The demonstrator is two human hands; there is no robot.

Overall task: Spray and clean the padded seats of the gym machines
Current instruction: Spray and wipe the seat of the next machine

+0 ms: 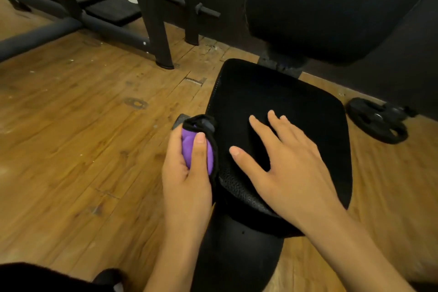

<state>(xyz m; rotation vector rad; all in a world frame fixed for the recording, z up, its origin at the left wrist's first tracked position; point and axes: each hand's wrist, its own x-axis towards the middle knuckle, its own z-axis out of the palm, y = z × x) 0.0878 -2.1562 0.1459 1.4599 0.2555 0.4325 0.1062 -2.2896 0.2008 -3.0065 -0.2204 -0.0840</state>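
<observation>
the black padded seat (pixel 296 92) stands over a wooden floor (pixel 83 125). the right hand (pixel 284 161) lies flat on its near half, fingers straight and spread. at the seat's left edge the left hand (pixel 187 180) grips a purple object (pixel 189 147) with a black rim. a weight plate (pixel 376 121) lies beyond the right edge.
</observation>
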